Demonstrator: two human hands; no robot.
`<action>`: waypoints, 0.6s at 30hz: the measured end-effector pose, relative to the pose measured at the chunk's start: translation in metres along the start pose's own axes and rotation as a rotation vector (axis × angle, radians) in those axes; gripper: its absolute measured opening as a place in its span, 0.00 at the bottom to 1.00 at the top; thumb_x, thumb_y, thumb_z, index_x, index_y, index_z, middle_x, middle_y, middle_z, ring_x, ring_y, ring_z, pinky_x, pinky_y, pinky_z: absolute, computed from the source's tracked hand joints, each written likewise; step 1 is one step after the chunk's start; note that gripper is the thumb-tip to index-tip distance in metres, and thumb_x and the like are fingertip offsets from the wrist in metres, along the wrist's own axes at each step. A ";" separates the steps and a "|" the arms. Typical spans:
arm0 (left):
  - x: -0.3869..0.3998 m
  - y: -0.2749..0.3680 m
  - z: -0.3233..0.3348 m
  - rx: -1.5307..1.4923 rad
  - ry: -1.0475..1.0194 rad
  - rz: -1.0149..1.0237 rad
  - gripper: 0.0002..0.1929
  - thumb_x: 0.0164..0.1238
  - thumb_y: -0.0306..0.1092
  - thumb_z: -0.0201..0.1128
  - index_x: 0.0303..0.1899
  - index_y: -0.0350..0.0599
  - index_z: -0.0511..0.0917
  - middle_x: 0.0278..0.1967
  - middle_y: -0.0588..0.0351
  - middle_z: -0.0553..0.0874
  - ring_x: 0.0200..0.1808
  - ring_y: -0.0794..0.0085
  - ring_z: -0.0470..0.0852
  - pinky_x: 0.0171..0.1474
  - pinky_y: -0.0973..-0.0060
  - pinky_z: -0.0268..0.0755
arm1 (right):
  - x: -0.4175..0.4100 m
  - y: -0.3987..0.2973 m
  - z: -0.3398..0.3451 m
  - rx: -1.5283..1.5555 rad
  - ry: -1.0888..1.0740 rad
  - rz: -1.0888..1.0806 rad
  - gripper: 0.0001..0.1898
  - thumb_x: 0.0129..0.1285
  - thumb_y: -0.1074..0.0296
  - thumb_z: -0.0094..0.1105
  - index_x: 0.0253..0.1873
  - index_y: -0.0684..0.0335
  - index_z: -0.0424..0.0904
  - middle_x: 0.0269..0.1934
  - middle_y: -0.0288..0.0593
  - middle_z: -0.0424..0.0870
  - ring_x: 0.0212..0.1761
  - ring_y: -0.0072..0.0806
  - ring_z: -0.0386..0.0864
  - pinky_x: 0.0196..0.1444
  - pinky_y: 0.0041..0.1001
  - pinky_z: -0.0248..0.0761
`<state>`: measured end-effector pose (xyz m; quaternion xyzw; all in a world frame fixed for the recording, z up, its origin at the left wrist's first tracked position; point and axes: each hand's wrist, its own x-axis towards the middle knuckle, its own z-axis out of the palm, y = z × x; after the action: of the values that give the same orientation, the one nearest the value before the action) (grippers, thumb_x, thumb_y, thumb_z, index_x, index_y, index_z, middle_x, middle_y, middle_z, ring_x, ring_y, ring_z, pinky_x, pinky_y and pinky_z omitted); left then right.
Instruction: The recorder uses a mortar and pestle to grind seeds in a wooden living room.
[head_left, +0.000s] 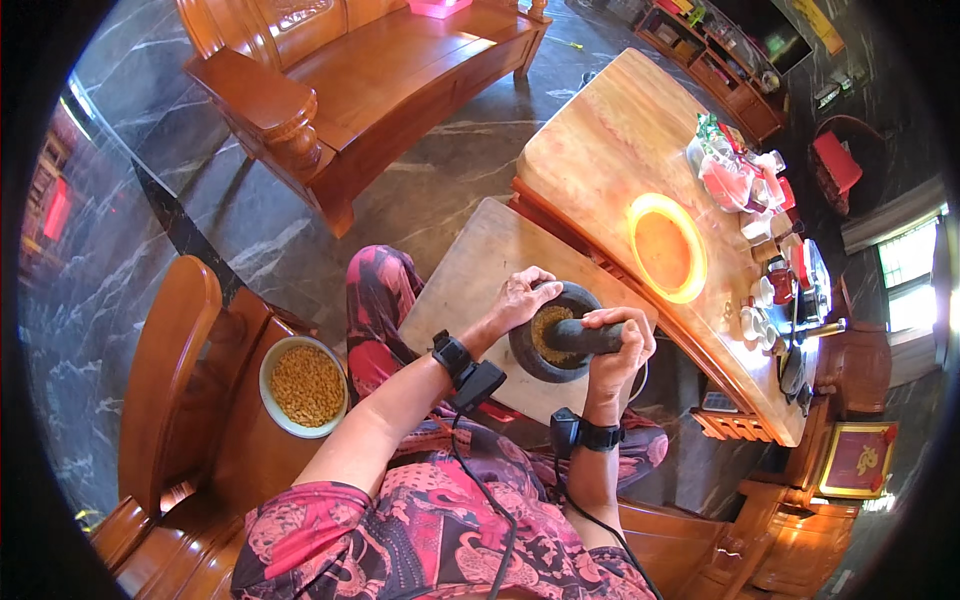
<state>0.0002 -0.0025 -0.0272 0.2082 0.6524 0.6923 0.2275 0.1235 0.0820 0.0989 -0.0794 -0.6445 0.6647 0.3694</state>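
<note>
A dark stone mortar (526, 358) stands on a low, pale-topped table (457, 277) in front of me. Crushed yellowish-brown grains (553, 315) lie inside it. My left hand (529, 294) holds the mortar's rim on its far left side. In my right hand (624, 345) is a thick dark pestle (589, 337), gripped near its upper end. The pestle leans, its lower end down in the grains. To my left, on the wooden seat, a white bowl (266, 394) is filled with yellow-brown kernels or beans (306, 385).
A larger marble-topped table (592, 142) adjoins on the right, bearing a glowing yellow round plate or tray (694, 281), a plastic bag (724, 176) and several jars and cups (757, 315). A wooden bench (390, 90) stands ahead. Black cables (487, 499) run from devices on my wrists.
</note>
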 end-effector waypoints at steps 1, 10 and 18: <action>0.000 0.000 0.000 -0.031 -0.008 -0.017 0.13 0.70 0.36 0.66 0.46 0.35 0.82 0.39 0.57 0.86 0.41 0.78 0.81 0.46 0.77 0.76 | 0.001 0.000 -0.002 0.083 0.046 0.008 0.15 0.63 0.64 0.47 0.33 0.72 0.76 0.26 0.50 0.81 0.30 0.34 0.80 0.41 0.32 0.76; -0.001 0.000 -0.001 -0.028 0.001 -0.017 0.14 0.70 0.38 0.66 0.46 0.36 0.82 0.38 0.57 0.86 0.41 0.78 0.81 0.46 0.76 0.76 | 0.011 -0.048 0.009 0.010 -0.064 -0.275 0.20 0.67 0.56 0.53 0.35 0.72 0.75 0.28 0.50 0.80 0.33 0.38 0.81 0.44 0.37 0.76; 0.000 0.002 0.001 -0.057 -0.040 -0.023 0.13 0.70 0.36 0.65 0.47 0.35 0.82 0.39 0.58 0.86 0.42 0.78 0.82 0.47 0.78 0.77 | -0.002 -0.002 0.006 -0.211 -0.100 0.008 0.15 0.63 0.63 0.48 0.33 0.70 0.79 0.29 0.43 0.83 0.33 0.24 0.78 0.41 0.24 0.70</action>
<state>0.0008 -0.0019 -0.0256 0.2080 0.6299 0.7037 0.2544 0.1217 0.0762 0.1007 -0.0872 -0.7281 0.5978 0.3238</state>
